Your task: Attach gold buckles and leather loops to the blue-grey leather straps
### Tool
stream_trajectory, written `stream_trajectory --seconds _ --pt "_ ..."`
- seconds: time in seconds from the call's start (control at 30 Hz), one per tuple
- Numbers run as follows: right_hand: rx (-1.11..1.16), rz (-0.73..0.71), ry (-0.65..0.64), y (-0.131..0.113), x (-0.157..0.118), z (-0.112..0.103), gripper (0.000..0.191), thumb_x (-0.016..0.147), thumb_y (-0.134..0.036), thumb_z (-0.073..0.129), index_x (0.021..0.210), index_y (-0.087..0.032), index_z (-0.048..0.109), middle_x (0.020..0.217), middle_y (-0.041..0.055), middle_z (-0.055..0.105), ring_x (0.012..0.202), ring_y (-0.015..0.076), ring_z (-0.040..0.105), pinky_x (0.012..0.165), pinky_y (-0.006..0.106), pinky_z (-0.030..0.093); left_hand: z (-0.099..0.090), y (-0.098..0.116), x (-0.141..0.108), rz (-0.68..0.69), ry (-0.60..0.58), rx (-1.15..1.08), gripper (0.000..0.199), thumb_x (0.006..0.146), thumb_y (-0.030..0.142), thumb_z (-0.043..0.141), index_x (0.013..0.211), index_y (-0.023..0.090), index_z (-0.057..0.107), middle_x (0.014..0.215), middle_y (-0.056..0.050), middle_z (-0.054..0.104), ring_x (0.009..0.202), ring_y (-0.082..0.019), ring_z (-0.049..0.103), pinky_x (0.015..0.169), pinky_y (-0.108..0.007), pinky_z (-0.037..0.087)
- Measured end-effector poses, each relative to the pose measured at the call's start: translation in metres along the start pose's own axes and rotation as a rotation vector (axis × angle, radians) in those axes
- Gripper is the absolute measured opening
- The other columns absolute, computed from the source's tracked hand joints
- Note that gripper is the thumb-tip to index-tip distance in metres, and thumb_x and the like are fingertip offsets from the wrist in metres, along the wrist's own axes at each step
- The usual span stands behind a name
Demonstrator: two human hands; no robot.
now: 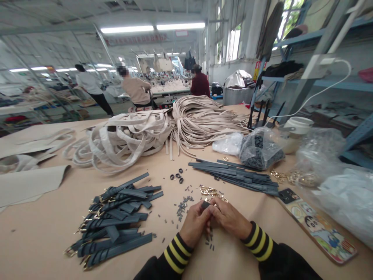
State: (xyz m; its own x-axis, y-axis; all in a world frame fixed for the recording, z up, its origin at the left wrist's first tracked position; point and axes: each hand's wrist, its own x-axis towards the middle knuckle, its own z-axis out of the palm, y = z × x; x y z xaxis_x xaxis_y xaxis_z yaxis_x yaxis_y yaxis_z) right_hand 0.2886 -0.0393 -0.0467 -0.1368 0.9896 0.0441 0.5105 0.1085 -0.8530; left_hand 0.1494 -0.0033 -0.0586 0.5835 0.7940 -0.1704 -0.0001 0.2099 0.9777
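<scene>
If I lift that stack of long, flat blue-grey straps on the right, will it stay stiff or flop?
The stack of long, flat blue-grey straps would probably stay stiff, since they lie nearly straight. It may slide apart: ends sit unevenly, no tie shows.

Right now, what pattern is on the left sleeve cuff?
The left sleeve cuff has black and yellow stripes; see the head view.

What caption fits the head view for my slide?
Left hand and right hand meet at a dark piece, gold fittings just beyond, dark straps piled to the left.
</scene>
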Motion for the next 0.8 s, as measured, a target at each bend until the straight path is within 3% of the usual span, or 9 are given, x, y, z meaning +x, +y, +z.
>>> stream_trajectory --seconds 0.13,0.27,0.33,0.47,0.57,0.67,0.8 --pt "0.069 0.001 -0.088 -0.004 0.002 -0.004 0.022 0.089 -0.029 0.034 0.073 -0.019 0.046 0.056 -0.0038 0.053 0.047 0.0096 0.049 0.051 0.021 0.039 -0.003 0.001 0.001 -0.036 0.061 -0.099 0.026 0.075 0.041 0.053 0.071 0.016 0.048 0.053 0.006 0.046 0.039 -0.005 0.039 0.037 -0.017 0.036" --pt "0.209 0.057 -0.179 -0.004 0.002 -0.011 0.021 0.087 -0.029 0.034 0.076 -0.018 0.048 0.065 -0.0019 0.056 0.042 0.0072 0.05 0.042 0.018 0.039 -0.005 0.002 0.004 -0.025 0.011 -0.103 0.027 0.077 0.04 0.05 0.069 0.015 0.047 0.052 0.005 0.046 0.041 -0.006 0.039 0.039 -0.018 0.035" --pt "0.225 0.063 -0.151 -0.003 0.002 -0.015 0.02 0.086 -0.028 0.036 0.076 -0.017 0.049 0.068 -0.0009 0.057 0.043 0.007 0.05 0.042 0.018 0.039 -0.008 0.006 0.008 0.004 0.032 -0.021 0.029 0.08 0.04 0.044 0.067 0.015 0.047 0.052 0.003 0.047 0.043 -0.007 0.04 0.042 -0.019 0.036" --pt "0.167 0.131 0.084 0.002 0.005 -0.023 0.022 0.085 -0.028 0.037 0.069 -0.017 0.048 0.059 -0.0023 0.055 0.04 0.0065 0.043 0.04 0.018 0.035 -0.016 0.015 0.021 0.298 0.207 0.491 0.019 0.083 0.028 0.041 0.082 0.016 0.055 0.074 -0.004 0.055 0.068 -0.015 0.051 0.064 -0.028 0.043" --pt "0.168 0.159 0.178 0.007 0.007 -0.024 0.023 0.085 -0.028 0.036 0.068 -0.017 0.046 0.052 -0.0043 0.051 0.038 0.007 0.041 0.04 0.018 0.035 -0.02 0.016 0.032 0.487 0.177 0.958 0.015 0.079 0.016 0.043 0.087 0.018 0.056 0.091 -0.007 0.055 0.087 -0.019 0.048 0.078 -0.034 0.04" --pt "0.188 0.156 0.184 0.009 0.008 -0.022 0.021 0.085 -0.028 0.037 0.069 -0.017 0.045 0.052 -0.0045 0.051 0.038 0.007 0.041 0.041 0.018 0.037 -0.019 0.008 0.043 0.501 0.157 1.234 0.014 0.08 0.012 0.04 0.082 0.017 0.053 0.087 -0.006 0.053 0.082 -0.019 0.046 0.074 -0.033 0.04" --pt "0.187 0.175 0.157 0.009 0.008 -0.02 0.019 0.084 -0.027 0.037 0.069 -0.017 0.045 0.057 -0.0023 0.056 0.039 0.0067 0.043 0.04 0.018 0.036 -0.022 -0.002 0.051 0.497 0.22 1.33 0.013 0.08 0.012 0.037 0.076 0.017 0.049 0.078 -0.004 0.049 0.075 -0.018 0.046 0.07 -0.032 0.04"
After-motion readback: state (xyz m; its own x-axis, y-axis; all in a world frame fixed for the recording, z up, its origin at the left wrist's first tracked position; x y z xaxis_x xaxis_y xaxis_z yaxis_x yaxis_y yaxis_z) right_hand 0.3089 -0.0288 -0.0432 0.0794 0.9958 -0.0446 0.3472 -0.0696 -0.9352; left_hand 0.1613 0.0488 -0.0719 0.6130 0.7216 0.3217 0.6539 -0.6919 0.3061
